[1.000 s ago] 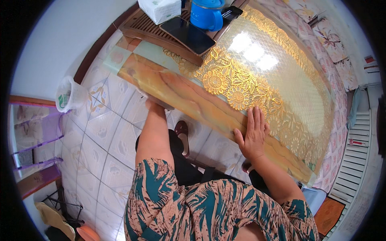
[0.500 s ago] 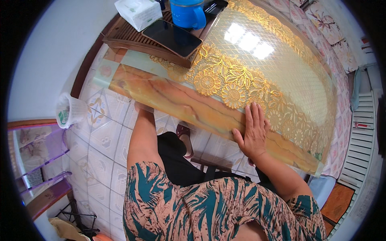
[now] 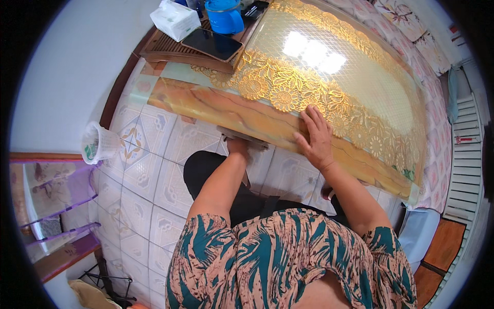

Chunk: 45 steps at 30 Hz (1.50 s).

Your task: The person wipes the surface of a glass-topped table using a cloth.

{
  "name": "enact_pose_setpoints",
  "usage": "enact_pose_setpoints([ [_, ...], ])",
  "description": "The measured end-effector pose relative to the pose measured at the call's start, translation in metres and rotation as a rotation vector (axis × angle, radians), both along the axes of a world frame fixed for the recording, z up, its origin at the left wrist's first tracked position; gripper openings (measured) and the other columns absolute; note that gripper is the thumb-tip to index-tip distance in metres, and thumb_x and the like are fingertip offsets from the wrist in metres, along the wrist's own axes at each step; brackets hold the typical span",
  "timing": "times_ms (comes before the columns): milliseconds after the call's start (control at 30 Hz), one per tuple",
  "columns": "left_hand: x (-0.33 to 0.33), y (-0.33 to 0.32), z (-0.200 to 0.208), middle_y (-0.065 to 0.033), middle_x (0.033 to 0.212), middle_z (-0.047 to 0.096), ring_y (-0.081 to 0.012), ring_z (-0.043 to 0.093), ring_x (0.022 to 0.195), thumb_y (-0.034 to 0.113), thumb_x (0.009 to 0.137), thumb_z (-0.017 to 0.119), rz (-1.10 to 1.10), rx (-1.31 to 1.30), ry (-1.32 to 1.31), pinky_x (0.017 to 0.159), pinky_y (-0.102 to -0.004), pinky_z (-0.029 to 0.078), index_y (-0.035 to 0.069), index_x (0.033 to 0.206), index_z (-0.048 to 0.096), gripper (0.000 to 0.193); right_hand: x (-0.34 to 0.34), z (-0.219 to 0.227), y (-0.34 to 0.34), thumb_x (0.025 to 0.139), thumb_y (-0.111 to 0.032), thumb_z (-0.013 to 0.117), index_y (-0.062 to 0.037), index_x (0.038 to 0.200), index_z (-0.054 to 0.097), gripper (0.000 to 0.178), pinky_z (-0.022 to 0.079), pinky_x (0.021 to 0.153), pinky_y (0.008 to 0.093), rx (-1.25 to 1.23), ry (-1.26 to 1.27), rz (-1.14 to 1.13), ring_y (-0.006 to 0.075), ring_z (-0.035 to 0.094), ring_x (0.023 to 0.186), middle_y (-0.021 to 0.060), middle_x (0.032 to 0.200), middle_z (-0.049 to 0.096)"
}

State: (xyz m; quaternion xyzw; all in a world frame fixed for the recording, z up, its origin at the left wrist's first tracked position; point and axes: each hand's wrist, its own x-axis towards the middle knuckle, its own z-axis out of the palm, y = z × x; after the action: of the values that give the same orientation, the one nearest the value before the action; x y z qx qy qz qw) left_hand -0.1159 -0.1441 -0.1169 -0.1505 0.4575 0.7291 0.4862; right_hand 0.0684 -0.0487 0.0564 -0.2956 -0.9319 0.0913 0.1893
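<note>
Table (image 3: 231, 110) with a marbled near edge carries a gold flower-patterned mat (image 3: 285, 98), whose border runs alongside that edge. Upon the near edge, right of its middle, lies the right hand (image 3: 315, 136), palm down, fingers extended and slightly bent, their tips at the mat's border, thumb set apart over the marbled strip; it grasps nothing. The left hand (image 3: 237, 146) is lower, beneath the near edge and left of its middle, at a flat grey piece (image 3: 254, 141) partly covered by the table. Its fingers are mostly hidden, so I cannot tell whether they grip that piece. At the table's left end stands a slatted brown tray (image 3: 188, 59). A white tissue pack (image 3: 175, 21) sits toward the tray's left side, a dark phone (image 3: 212, 44) lies flat along its near edge, and a blue mug (image 3: 225, 19) stands just behind the phone. Beyond the table's near left corner, a white basket (image 3: 99, 144) rests on the tiled floor (image 3: 139, 167)
</note>
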Motion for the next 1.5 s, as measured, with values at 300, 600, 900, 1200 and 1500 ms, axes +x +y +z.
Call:
enact_pose_setpoints([
  [300,0.097,0.017,0.016,-0.007,0.116,0.056,-0.0263,0.055,0.106,0.01,0.083,0.059,-0.353,-0.102,-0.059,0.082,-0.0435,0.052,0.009,0.12,0.05,0.038,0.079,0.034,-0.047,0.083,-0.001,0.06,-0.0005,0.108,0.058,0.025,0.048,0.077,0.0297,-0.527,0.299,0.012,0.0207,0.062,0.093,0.0117,0.105,0.062],
  [600,0.06,-0.003,0.019,-0.0103,0.106,0.06,-0.0246,0.06,0.096,0.008,0.085,0.059,-0.06,0.066,-0.086,0.079,-0.0399,0.053,0.002,0.113,0.055,0.029,0.177,-0.002,-0.079,0.089,-0.001,0.052,0.0014,0.11,0.057,0.021,0.049,0.077,0.0245,-0.902,0.564,-0.314,0.0132,0.062,0.088,0.0071,0.097,0.064],
  [900,0.052,-0.017,0.073,-0.0031,0.115,0.053,-0.02,0.054,0.097,0.002,0.082,0.054,0.126,0.036,0.356,0.076,-0.0392,0.047,0.016,0.124,0.042,0.045,0.195,-0.045,-0.087,0.09,-0.004,0.052,0.0035,0.105,0.058,0.018,0.05,0.075,0.0261,-0.968,0.543,-0.352,0.0134,0.062,0.082,0.0083,0.093,0.065],
  [1200,0.016,-0.018,0.039,-0.0046,0.111,0.056,-0.0196,0.058,0.092,0.001,0.084,0.053,0.267,0.133,0.251,0.073,-0.0353,0.051,0.007,0.118,0.047,0.035,0.194,-0.047,-0.082,0.088,-0.004,0.055,0.0022,0.103,0.06,0.017,0.05,0.072,0.0265,-0.811,0.361,-0.293,0.015,0.063,0.08,0.0099,0.09,0.065],
  [1500,-0.13,-0.034,0.008,-0.0087,0.11,0.06,-0.023,0.058,0.095,0.005,0.085,0.049,0.49,-0.096,0.279,0.075,-0.0386,0.051,0.007,0.117,0.054,0.033,0.192,-0.046,-0.087,0.086,-0.002,0.056,0.0026,0.102,0.06,0.016,0.051,0.071,0.0276,-0.744,0.256,-0.304,0.0172,0.064,0.079,0.0118,0.088,0.065],
])
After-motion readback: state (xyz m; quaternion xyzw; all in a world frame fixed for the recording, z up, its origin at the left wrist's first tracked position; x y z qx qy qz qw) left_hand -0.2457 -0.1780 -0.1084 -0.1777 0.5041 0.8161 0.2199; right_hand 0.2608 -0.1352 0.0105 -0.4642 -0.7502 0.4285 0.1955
